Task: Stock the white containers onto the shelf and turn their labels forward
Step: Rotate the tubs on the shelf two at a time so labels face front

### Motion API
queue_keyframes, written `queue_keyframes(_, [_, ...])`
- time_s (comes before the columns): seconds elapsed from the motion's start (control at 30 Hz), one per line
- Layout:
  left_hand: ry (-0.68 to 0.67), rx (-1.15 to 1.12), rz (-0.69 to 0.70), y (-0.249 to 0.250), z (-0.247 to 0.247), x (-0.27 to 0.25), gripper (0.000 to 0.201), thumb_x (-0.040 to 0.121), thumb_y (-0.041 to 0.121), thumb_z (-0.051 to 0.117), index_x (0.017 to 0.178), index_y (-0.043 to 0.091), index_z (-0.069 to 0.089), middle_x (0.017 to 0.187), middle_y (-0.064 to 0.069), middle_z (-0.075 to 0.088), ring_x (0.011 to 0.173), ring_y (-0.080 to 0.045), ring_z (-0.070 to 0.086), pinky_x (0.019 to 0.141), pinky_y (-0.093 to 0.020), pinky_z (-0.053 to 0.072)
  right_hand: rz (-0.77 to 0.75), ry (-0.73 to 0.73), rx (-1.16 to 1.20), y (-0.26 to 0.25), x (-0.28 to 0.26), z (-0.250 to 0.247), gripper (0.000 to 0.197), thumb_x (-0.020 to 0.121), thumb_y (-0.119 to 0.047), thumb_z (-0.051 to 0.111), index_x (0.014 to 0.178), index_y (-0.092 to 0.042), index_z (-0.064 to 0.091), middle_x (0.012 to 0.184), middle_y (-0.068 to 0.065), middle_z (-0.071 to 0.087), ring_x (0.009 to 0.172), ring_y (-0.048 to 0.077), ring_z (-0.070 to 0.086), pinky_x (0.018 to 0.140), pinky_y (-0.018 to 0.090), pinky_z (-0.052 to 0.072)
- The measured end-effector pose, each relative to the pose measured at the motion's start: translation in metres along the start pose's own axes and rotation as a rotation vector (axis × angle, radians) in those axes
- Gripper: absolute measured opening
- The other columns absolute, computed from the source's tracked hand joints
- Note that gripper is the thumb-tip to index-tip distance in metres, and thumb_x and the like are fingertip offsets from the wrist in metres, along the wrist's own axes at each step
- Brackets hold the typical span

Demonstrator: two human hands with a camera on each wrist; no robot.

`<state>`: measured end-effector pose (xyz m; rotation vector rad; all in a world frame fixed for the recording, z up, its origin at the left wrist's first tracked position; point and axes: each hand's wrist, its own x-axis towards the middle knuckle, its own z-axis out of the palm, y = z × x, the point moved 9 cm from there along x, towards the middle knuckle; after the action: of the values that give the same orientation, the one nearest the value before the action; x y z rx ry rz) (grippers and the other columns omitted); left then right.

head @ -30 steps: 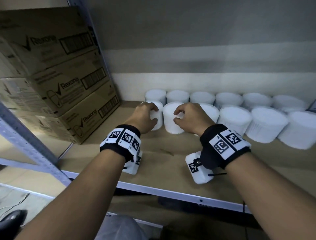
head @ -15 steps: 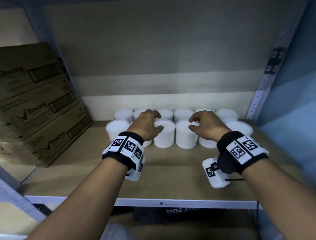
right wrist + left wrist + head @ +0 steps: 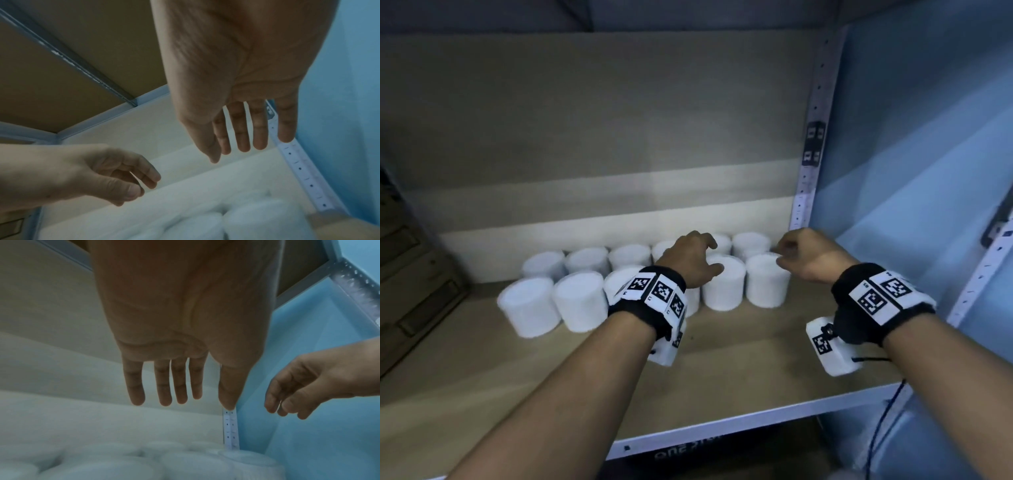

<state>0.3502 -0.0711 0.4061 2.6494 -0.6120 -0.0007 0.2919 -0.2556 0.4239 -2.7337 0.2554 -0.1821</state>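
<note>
At centre frame in the head view, we find the left hand [image 3: 690, 262] and right hand [image 3: 803, 255] poised over the white containers [image 3: 722, 282]; fingers hang loose and slack, gripping nothing. A second ago both hands clasped containers at the row's left end; they have since let go and travelled to its right end, which we judge to mean the facing pass is nearly complete, though no labels can be read through the blur. Two rows stand on the tan shelf [image 3: 739, 373] against its back; a perforated upright [image 3: 812, 144] and blue wall [image 3: 928, 171] occupy the right of frame.
</note>
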Motion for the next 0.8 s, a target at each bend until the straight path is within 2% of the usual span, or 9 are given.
queue_keyframes(0.1, [-0.032,0.007,0.003,0.01,0.014,0.016,0.048,0.085,0.033,0.062,0.13,0.019,0.051,0.133,-0.004,0.05,0.125,-0.024,0.048,0.104,-0.043,0.041,0.003,-0.001,-0.039,0.017,0.008,-0.014,0.033,0.086,-0.022,0.065,0.118,-0.012,0.065,0.127,0.01,0.062,0.115,0.026,0.058,0.098,0.033,0.048])
queue_keyframes(0.23, [-0.104,0.053,-0.011,0.015,0.037,0.035,0.051,0.086,0.034,0.062,0.132,0.017,0.049,0.137,-0.006,0.049,0.126,-0.025,0.048,0.105,-0.042,0.041,-0.017,-0.051,-0.066,0.026,0.018,-0.016,0.039,0.087,-0.028,0.065,0.122,-0.012,0.062,0.127,0.009,0.061,0.114,0.024,0.058,0.098,0.03,0.046])
queue_keyframes(0.43, [-0.163,0.112,-0.027,0.012,0.058,0.056,0.056,0.089,0.035,0.059,0.138,0.012,0.045,0.142,-0.008,0.046,0.131,-0.024,0.045,0.107,-0.035,0.038,-0.02,-0.139,-0.014,0.031,0.039,0.026,0.041,0.086,-0.029,0.068,0.122,-0.01,0.061,0.125,0.008,0.062,0.112,0.023,0.059,0.092,0.025,0.044])
queue_keyframes(0.53, [-0.191,0.13,-0.018,0.009,0.066,0.06,0.054,0.09,0.036,0.058,0.137,0.012,0.046,0.143,-0.008,0.045,0.132,-0.024,0.043,0.109,-0.033,0.035,-0.019,-0.13,0.003,0.031,0.053,0.045,0.041,0.085,-0.035,0.068,0.119,-0.013,0.062,0.125,0.008,0.06,0.114,0.024,0.057,0.1,0.031,0.045])
queue_keyframes(0.67, [-0.172,0.1,-0.009,0.001,0.07,0.063,0.055,0.086,0.041,0.062,0.134,0.016,0.051,0.141,-0.007,0.047,0.129,-0.024,0.046,0.109,-0.037,0.039,-0.028,-0.146,-0.132,0.031,0.06,0.068,0.05,0.084,-0.048,0.063,0.123,-0.017,0.06,0.131,0.008,0.057,0.122,0.029,0.052,0.109,0.044,0.038])
queue_keyframes(0.8, [-0.14,0.068,0.008,-0.002,0.071,0.064,0.054,0.086,0.039,0.064,0.132,0.015,0.053,0.139,-0.005,0.049,0.129,-0.024,0.047,0.107,-0.037,0.04,-0.041,-0.161,-0.201,0.032,0.064,0.073,0.054,0.085,-0.052,0.06,0.129,-0.02,0.058,0.136,0.007,0.052,0.127,0.031,0.047,0.11,0.047,0.034])
